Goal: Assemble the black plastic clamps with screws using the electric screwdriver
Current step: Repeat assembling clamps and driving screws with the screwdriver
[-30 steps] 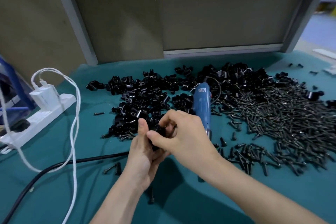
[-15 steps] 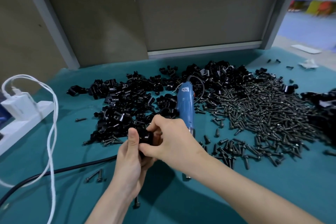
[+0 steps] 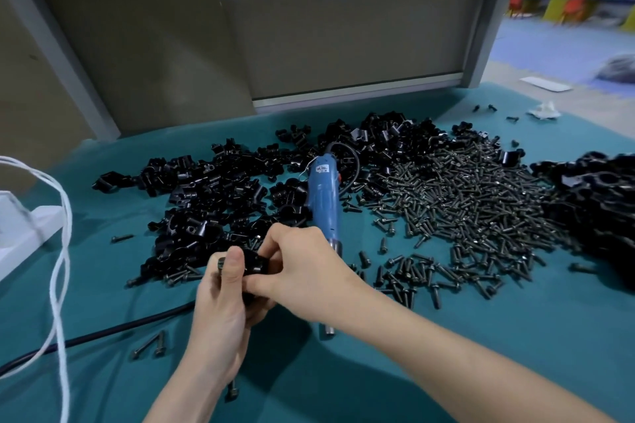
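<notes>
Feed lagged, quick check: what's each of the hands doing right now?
Left hand: holding the black plastic clamp.
Right hand: pinching the same clamp.

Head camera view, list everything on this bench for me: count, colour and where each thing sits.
held clamp: one, black, between both hands
loose clamps: many, black, heap left of the screwdriver, another heap at the right edge
screws: many, dark, heap right of the screwdriver
electric screwdriver: one, blue, lying between the heaps
black cable: one, near left
white cable: white, left edge, strand count unclear
power strip: one, white, left edge, blurred
table cover: one, teal
left hand: holds the clamp
right hand: pinches the clamp
</notes>
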Tool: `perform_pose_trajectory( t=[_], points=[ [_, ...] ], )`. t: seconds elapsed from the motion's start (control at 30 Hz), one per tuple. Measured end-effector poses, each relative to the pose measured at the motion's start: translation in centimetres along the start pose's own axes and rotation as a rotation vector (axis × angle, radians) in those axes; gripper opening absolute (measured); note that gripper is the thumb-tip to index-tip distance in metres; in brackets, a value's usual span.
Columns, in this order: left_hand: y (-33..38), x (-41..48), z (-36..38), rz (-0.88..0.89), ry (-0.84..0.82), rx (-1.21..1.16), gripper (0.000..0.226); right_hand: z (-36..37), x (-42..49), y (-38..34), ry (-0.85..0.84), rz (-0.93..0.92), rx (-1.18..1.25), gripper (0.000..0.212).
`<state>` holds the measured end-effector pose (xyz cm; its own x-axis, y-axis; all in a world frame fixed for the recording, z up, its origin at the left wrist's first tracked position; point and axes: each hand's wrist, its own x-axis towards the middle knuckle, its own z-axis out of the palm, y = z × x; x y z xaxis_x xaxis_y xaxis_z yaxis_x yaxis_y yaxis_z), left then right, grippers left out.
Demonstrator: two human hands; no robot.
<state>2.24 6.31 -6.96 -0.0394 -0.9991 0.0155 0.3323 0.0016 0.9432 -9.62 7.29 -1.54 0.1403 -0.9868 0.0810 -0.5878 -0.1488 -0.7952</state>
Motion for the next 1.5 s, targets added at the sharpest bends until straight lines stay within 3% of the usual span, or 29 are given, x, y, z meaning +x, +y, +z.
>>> perform_pose_trajectory(
  t=[0.1,0.2,0.33,0.43,0.53,0.63,0.73,0.8,0.87,0.93,1.07,1.27,1.37,1.5],
  points=[
    [0.1,-0.1,0.3,0.058,-0.01,0.044,0.031,-0.4,-0.1,0.3,-0.035,0.1,0.117,0.031],
    [0.0,-0.1,0.4,0.083,-0.014,0.056,0.033,-0.1,-0.5,0.3,-0.051,0.123,0.236,0.029],
    [-0.3,0.0,0.0,0.081,-0.054,0.039,0.028,0.1,-0.7,0.2,0.015,0.085,0.125,0.028],
    [-0.5,0.2,-0.2,0.062,-0.079,0.071,0.06,-0.5,-1.4,0.2,0.013,0.029,0.043,0.032],
    [-0.6,0.5,-0.4,0.099,-0.049,0.075,0.044,-3.6,-1.7,0.7,0.009,-0.032,-0.006,0.046],
    [-0.7,0.8,-0.9,0.028,-0.033,-0.023,0.049,-9.7,-0.4,3.2,0.251,0.014,-0.089,0.029],
    [-0.4,1.0,-1.2,-0.062,-0.035,-0.056,0.07,-15.8,0.9,8.3,0.415,0.246,-0.438,0.024],
    [-0.3,1.1,-1.2,-0.09,-0.048,-0.064,0.066,-18.0,0.6,12.1,0.326,0.405,-0.587,0.027],
    [-0.3,1.1,-1.1,-0.09,-0.075,-0.114,0.048,-18.6,-0.1,14.7,0.247,0.45,-0.627,0.023],
    [-0.2,1.0,-1.1,-0.081,-0.088,-0.151,0.037,-18.5,-0.7,15.7,0.242,0.399,-0.64,0.018],
    [0.1,0.9,-1.2,-0.094,-0.062,-0.229,0.034,-18.2,-0.7,16.1,0.263,0.32,-0.591,0.032],
    [0.3,0.7,-1.1,-0.086,-0.093,-0.219,0.039,-17.9,0.6,15.8,0.158,0.276,-0.746,0.007],
    [0.3,0.6,-1.1,-0.093,-0.087,-0.208,0.037,-17.9,0.5,15.1,0.179,0.261,-0.657,0.012],
    [0.6,0.5,-1.0,-0.135,-0.084,-0.126,0.035,-17.5,-0.6,11.9,0.406,0.197,-0.142,0.013]
  ],
)
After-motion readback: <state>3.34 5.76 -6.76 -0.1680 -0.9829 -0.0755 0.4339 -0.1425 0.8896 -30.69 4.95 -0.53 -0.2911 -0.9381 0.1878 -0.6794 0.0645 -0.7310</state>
